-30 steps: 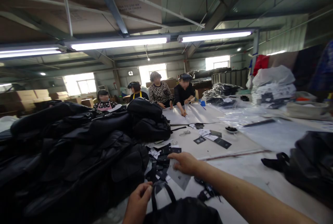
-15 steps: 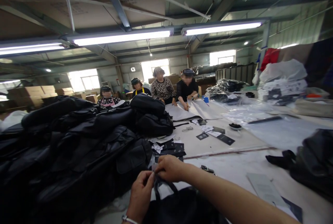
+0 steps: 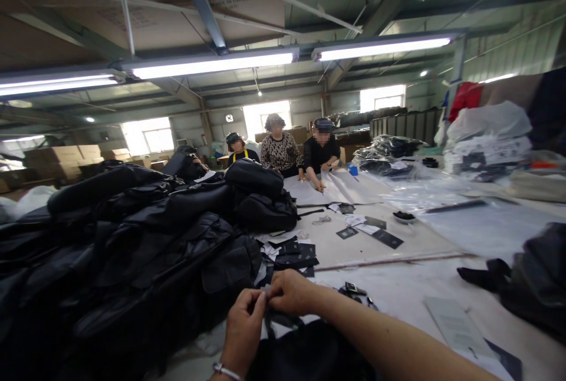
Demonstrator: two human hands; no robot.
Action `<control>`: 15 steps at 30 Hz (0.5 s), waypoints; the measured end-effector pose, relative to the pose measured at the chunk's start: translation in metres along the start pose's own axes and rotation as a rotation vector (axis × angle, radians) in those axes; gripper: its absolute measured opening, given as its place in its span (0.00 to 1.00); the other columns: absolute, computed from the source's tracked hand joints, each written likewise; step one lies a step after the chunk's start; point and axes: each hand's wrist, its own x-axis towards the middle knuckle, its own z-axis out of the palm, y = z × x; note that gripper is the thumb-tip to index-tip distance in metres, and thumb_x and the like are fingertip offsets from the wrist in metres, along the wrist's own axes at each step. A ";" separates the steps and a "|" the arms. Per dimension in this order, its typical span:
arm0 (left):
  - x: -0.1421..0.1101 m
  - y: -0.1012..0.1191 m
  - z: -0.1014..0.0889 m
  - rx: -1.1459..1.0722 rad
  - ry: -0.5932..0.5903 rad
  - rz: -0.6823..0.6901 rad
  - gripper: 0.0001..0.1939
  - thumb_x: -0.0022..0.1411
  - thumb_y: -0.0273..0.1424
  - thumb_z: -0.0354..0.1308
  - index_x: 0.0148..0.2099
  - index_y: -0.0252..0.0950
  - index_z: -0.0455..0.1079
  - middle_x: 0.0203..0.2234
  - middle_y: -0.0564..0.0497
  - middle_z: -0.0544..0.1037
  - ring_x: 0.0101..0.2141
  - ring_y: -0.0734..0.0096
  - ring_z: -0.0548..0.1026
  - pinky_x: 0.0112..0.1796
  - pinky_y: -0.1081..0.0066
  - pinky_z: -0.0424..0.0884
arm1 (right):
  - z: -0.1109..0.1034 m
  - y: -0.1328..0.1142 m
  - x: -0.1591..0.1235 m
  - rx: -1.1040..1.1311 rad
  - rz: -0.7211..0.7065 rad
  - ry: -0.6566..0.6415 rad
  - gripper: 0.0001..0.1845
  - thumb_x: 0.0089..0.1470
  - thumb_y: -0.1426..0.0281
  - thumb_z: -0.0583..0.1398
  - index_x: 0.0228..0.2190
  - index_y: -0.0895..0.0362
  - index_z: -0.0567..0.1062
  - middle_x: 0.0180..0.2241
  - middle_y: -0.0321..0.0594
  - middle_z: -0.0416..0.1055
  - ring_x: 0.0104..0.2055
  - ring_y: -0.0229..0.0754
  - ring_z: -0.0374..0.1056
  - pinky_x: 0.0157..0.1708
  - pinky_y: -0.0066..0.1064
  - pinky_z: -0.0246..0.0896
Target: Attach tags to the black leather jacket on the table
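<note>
Both left hand and right hand pinching something, bag handle away, axis unclear

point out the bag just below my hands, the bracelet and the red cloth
bag (image 3: pixel 313 350): head view, on its dark body near the bottom edge
bracelet (image 3: pixel 226 371): head view, on the middle of its band
red cloth (image 3: pixel 463 100): head view, on its hanging front

Lit tube lights, stacked cardboard boxes
</note>
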 end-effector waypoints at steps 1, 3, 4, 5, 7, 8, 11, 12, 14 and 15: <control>0.000 -0.001 0.000 -0.002 -0.004 0.000 0.22 0.58 0.51 0.53 0.35 0.36 0.74 0.31 0.47 0.79 0.34 0.60 0.75 0.38 0.67 0.69 | 0.001 0.000 0.000 0.003 0.001 0.005 0.07 0.50 0.72 0.62 0.23 0.58 0.80 0.24 0.33 0.65 0.28 0.34 0.61 0.27 0.24 0.50; 0.001 -0.005 0.001 -0.012 -0.012 -0.008 0.22 0.59 0.51 0.53 0.35 0.36 0.74 0.30 0.47 0.78 0.33 0.61 0.74 0.37 0.67 0.68 | 0.001 0.000 -0.001 0.009 -0.004 0.009 0.07 0.49 0.72 0.61 0.23 0.58 0.80 0.24 0.33 0.65 0.28 0.34 0.61 0.27 0.24 0.50; 0.001 -0.006 0.002 -0.018 -0.013 -0.012 0.23 0.59 0.51 0.52 0.35 0.36 0.73 0.30 0.47 0.78 0.33 0.61 0.74 0.36 0.68 0.68 | 0.000 0.001 -0.002 0.013 -0.007 0.012 0.07 0.49 0.73 0.61 0.23 0.58 0.80 0.24 0.33 0.65 0.28 0.34 0.61 0.27 0.24 0.50; 0.002 -0.008 0.003 -0.021 -0.015 -0.014 0.23 0.59 0.51 0.52 0.35 0.36 0.72 0.29 0.47 0.77 0.32 0.61 0.73 0.35 0.68 0.68 | 0.000 0.001 -0.002 0.015 -0.008 0.015 0.07 0.49 0.73 0.61 0.23 0.58 0.80 0.24 0.33 0.65 0.28 0.34 0.60 0.27 0.24 0.50; 0.002 -0.010 0.004 -0.022 -0.021 -0.011 0.23 0.60 0.51 0.51 0.34 0.36 0.71 0.27 0.48 0.75 0.31 0.62 0.72 0.33 0.69 0.67 | -0.001 0.002 -0.004 0.018 -0.010 0.021 0.08 0.50 0.73 0.61 0.23 0.58 0.80 0.24 0.33 0.65 0.28 0.34 0.61 0.27 0.24 0.50; 0.002 -0.010 0.004 -0.022 -0.025 -0.010 0.23 0.60 0.51 0.51 0.34 0.36 0.71 0.26 0.49 0.74 0.30 0.63 0.71 0.33 0.69 0.66 | -0.001 0.002 -0.005 0.018 -0.010 0.025 0.08 0.50 0.73 0.61 0.23 0.58 0.80 0.24 0.33 0.64 0.28 0.34 0.61 0.27 0.24 0.50; 0.001 -0.009 0.004 -0.020 -0.039 -0.007 0.22 0.61 0.50 0.51 0.33 0.36 0.70 0.24 0.51 0.72 0.28 0.65 0.69 0.31 0.70 0.65 | 0.000 0.003 -0.005 0.010 -0.007 0.045 0.08 0.49 0.73 0.61 0.23 0.58 0.80 0.25 0.33 0.65 0.28 0.34 0.61 0.27 0.24 0.50; 0.000 -0.008 0.004 -0.017 -0.046 -0.006 0.22 0.61 0.50 0.50 0.33 0.36 0.70 0.23 0.51 0.71 0.27 0.66 0.68 0.30 0.70 0.64 | 0.001 0.004 -0.005 0.003 -0.003 0.055 0.08 0.48 0.74 0.61 0.23 0.57 0.80 0.25 0.32 0.65 0.28 0.34 0.61 0.27 0.24 0.50; -0.001 -0.006 0.003 -0.010 -0.063 0.006 0.21 0.62 0.49 0.50 0.33 0.36 0.69 0.23 0.52 0.70 0.27 0.67 0.67 0.29 0.71 0.63 | 0.001 0.005 -0.005 -0.016 0.012 0.078 0.08 0.47 0.74 0.60 0.24 0.57 0.81 0.25 0.33 0.66 0.28 0.34 0.61 0.27 0.24 0.50; -0.002 -0.006 0.002 -0.012 -0.073 0.017 0.21 0.62 0.49 0.50 0.32 0.36 0.69 0.22 0.52 0.69 0.27 0.68 0.67 0.29 0.71 0.62 | 0.001 0.006 -0.005 -0.028 0.021 0.089 0.08 0.47 0.75 0.60 0.24 0.57 0.81 0.25 0.33 0.67 0.28 0.34 0.61 0.27 0.24 0.50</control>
